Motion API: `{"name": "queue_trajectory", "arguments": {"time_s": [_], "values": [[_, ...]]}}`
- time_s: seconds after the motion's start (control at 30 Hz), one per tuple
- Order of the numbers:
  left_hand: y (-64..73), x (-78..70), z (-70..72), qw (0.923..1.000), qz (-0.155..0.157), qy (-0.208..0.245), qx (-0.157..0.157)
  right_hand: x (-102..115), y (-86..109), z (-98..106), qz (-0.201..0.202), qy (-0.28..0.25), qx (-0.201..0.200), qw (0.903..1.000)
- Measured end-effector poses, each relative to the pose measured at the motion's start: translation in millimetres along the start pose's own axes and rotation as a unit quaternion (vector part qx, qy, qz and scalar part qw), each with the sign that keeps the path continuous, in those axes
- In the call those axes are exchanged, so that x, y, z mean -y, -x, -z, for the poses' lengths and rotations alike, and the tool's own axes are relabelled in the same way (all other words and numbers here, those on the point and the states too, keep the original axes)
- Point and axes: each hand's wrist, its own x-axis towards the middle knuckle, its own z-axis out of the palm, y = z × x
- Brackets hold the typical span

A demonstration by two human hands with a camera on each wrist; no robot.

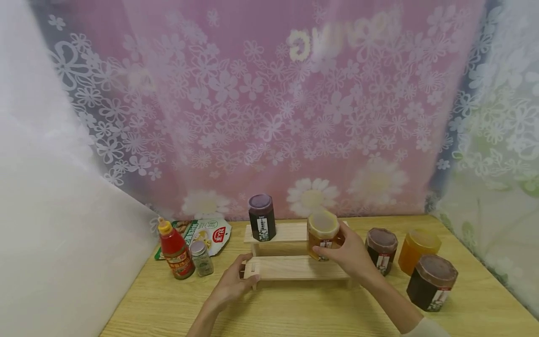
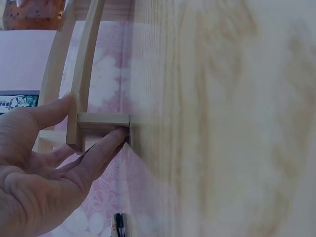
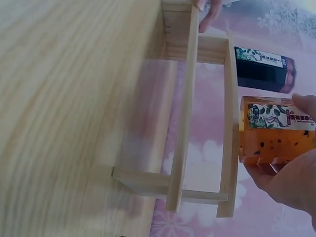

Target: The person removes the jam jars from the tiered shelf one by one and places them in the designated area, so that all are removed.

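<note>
My left hand (image 1: pixel 230 284) grips the left end of a two-tier wooden rack (image 1: pixel 290 268). In the left wrist view its thumb lies on the shelf edge, and the fingers (image 2: pixel 101 153) reach to the end support. With my right hand (image 1: pixel 351 255) I hold a jar of amber jelly (image 1: pixel 315 241) by its sides, upright at the upper shelf. The right wrist view has the jar's base right at the upper board, dark specks showing through the glass. To its left, a dark jar with a purple lid (image 1: pixel 262 220) stands on the upper shelf.
On the right stand two dark jars (image 1: pixel 381 250) (image 1: pixel 432 283) and another amber jar (image 1: pixel 418 250). A red sauce bottle (image 1: pixel 177 252), a small shaker jar (image 1: pixel 202 260) and a green-white packet (image 1: pixel 216 231) are at the left. A floral curtain (image 1: pixel 269 117) hangs behind the table.
</note>
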Motion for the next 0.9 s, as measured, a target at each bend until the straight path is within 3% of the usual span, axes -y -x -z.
{"name": "queue_trajectory", "arguments": {"time_s": [0.17, 0.4, 0.53, 0.73, 0.9], "values": [[-0.5, 1.8, -0.1, 1.0, -0.001, -0.001, -0.002, -0.8, 11.6, 3.8, -0.012, 0.007, -0.025, 0.9996], [0.3, 2.1, -0.6, 1.0, -0.002, 0.003, 0.003, 0.3, 32.2, 19.8, -0.046, 0.009, -0.028, 0.9985], [0.7, 1.2, -0.2, 1.0, 0.001, 0.003, 0.004, -8.2, 39.2, 29.7, -0.056, 0.011, -0.029, 0.9979], [0.6, -0.1, -1.0, 1.0, 0.001, 0.007, 0.006, -19.4, 49.8, 49.5, -0.113, 0.038, -0.02, 0.9927], [0.8, -1.6, -0.7, 1.0, 0.002, 0.002, 0.004, -29.7, 58.0, 65.0, -0.135, 0.051, -0.014, 0.9894]]}}
